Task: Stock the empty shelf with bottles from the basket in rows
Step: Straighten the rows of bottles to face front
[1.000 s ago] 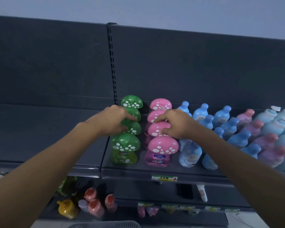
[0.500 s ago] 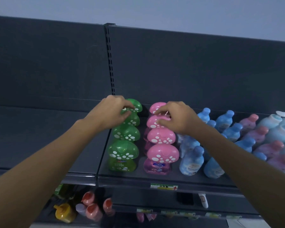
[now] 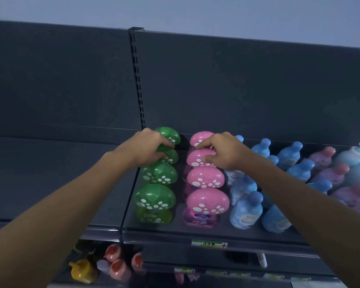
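- The dark shelf (image 3: 216,230) spans the middle of the frame, its left bay bare.
- Blue bottles (image 3: 245,208) stand in rows at centre right; purple bottles (image 3: 328,171) are further right.
- A row of green bottles (image 3: 154,200) with spotted mushroom caps runs front to back at centre, and a row of pink bottles (image 3: 207,201) stands just beside it.
- The left hand (image 3: 148,146) curls its fingers over the second green cap from the back (image 3: 172,157).
- The right hand (image 3: 222,150) pinches the second pink cap from the back (image 3: 195,160).
- A yellow bottle (image 3: 81,271) sits at lower left.
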